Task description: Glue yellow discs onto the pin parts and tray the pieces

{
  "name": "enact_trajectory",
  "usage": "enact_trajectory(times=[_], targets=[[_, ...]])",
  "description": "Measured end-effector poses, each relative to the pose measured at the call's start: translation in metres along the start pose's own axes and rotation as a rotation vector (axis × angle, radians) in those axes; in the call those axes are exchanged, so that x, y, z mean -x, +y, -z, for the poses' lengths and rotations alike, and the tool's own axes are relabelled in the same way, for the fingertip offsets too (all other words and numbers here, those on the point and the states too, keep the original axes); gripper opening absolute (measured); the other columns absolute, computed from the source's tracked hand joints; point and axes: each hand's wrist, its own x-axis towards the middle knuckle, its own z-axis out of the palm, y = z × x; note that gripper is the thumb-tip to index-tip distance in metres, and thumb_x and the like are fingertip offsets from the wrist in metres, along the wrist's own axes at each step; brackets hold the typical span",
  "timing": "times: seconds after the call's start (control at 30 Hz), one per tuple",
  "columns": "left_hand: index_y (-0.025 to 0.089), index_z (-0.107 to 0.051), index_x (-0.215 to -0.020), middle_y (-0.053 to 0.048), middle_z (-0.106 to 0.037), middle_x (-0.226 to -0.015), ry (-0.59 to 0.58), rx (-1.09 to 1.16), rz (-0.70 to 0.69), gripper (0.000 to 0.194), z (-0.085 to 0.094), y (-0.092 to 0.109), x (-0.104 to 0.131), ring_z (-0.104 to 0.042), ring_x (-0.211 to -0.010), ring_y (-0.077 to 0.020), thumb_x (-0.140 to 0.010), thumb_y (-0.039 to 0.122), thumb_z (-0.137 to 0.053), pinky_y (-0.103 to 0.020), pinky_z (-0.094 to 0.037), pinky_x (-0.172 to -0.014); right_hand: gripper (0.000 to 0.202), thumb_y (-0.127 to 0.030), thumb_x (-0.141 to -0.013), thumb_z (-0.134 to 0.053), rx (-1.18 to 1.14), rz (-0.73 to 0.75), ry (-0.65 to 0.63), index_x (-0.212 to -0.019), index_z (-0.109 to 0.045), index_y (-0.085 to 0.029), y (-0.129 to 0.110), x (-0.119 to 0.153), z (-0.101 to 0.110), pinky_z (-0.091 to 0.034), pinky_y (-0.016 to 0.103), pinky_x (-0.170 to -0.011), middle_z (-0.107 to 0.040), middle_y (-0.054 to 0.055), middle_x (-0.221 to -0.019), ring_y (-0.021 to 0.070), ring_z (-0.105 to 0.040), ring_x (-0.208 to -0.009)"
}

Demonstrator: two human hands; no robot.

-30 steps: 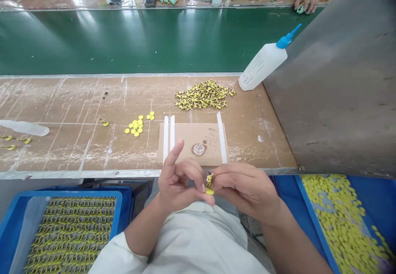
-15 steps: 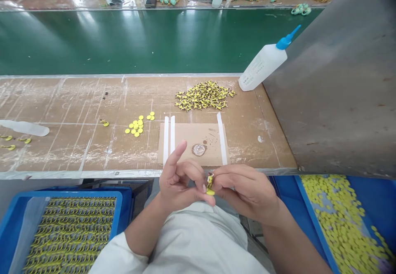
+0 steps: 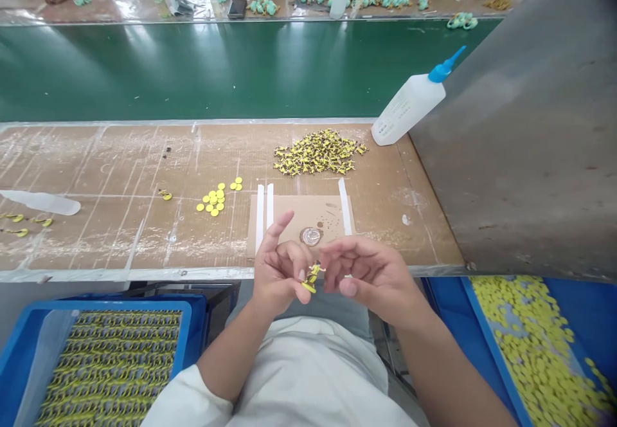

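Observation:
Between thumb and fingers, my left hand [image 3: 279, 276] pinches a small yellow figurine [image 3: 313, 274] by its round yellow base, the index finger raised. Just right of it, my right hand [image 3: 371, 276] is apart from the figurine, fingers curved and thumb separate, with nothing in it. Both hands are over the table's front edge. Behind them lies a taped cardboard sheet [image 3: 289, 211] with a round patch of clear glue [image 3: 311, 235]. A heap of loose yellow figurines [image 3: 319, 152] lies farther back, and several yellow discs [image 3: 213, 199] are to the left.
A white bottle with a blue nozzle [image 3: 409, 109] leans against a metal panel [image 3: 520, 144]. Blue trays hold rows of figurines [image 3: 116, 363] at left and yellow discs [image 3: 540, 343] at right. Beyond the green conveyor belt [image 3: 193, 73], other people's hands work on pale green pieces.
My right hand has let go of the figurine and opened beside it. My left hand still holds the figurine, now slightly farther left and tilted. The camera view has shifted a little.

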Motion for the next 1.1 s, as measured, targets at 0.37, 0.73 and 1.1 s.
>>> enact_trajectory(times=[0.37, 0.73, 1.1], targets=[[0.032, -0.065, -0.137, 0.006, -0.068, -0.065, 0.084, -0.059, -0.051, 0.09, 0.004, -0.004, 0.002, -0.063, -0.059, -0.0076, -0.054, 0.033, -0.1, -0.015, -0.056, -0.061, 0.026, -0.027, -0.074, -0.096, -0.078, -0.074, 0.093, -0.085, -0.074, -0.018, 0.01, -0.004, -0.012, -0.062, 0.022, -0.056, -0.074, 0.004, -0.072, 0.0177, -0.072, -0.061], [0.03, -0.078, -0.12, 0.001, -0.078, -0.066, 0.403, -0.313, -0.132, 0.067, -0.003, 0.002, 0.019, -0.077, -0.064, -0.0191, -0.057, 0.02, -0.1, -0.026, -0.065, -0.067, 0.013, -0.014, -0.081, -0.088, 0.22, 0.211, 0.243, -0.085, -0.08, -0.023, 0.006, 0.0, -0.02, -0.064, 0.017, -0.066, -0.078, 0.002, -0.081, 0.0164, -0.075, -0.069], [0.03, -0.079, -0.118, 0.0, -0.079, -0.068, 0.364, -0.329, -0.145, 0.061, 0.001, 0.002, 0.019, -0.077, -0.066, -0.0183, -0.061, 0.024, -0.098, -0.025, -0.066, -0.07, 0.01, -0.017, -0.082, -0.087, 0.234, 0.178, 0.244, -0.084, -0.078, -0.021, 0.01, -0.001, -0.022, -0.061, 0.014, -0.062, -0.077, 0.002, -0.078, 0.0142, -0.074, -0.065]])
